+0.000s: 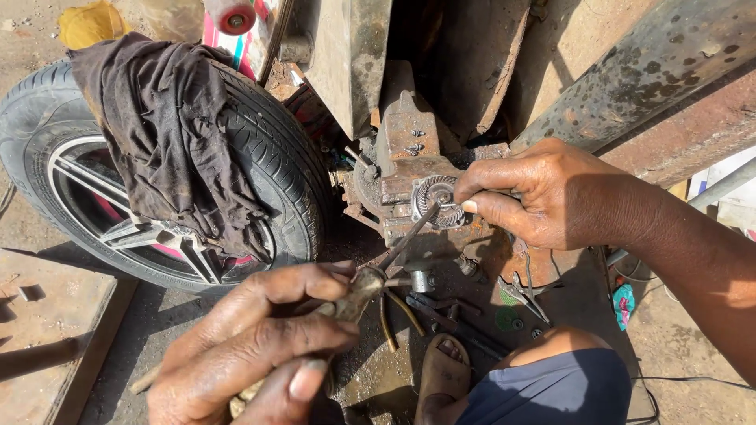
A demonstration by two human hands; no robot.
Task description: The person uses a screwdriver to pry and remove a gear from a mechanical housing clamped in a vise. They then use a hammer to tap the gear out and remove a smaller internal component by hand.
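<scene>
My left hand [252,346] grips the worn handle of a thin metal rod tool [402,244], whose tip reaches up to a toothed round gear [433,197]. The gear sits clamped in a rusty bench vise [405,149]. My right hand [543,193] pinches the gear's right side with thumb and fingers. Both hands are in bright sunlight, and the tool's handle is mostly hidden inside my left fist.
A car wheel with tyre [71,157] lies at left, draped with a dark rag [173,134]. Pliers [524,295], a socket [421,279] and small parts lie on the greasy work surface. My sandalled foot [442,374] and knee [551,378] are below. A rusty beam [646,71] runs at upper right.
</scene>
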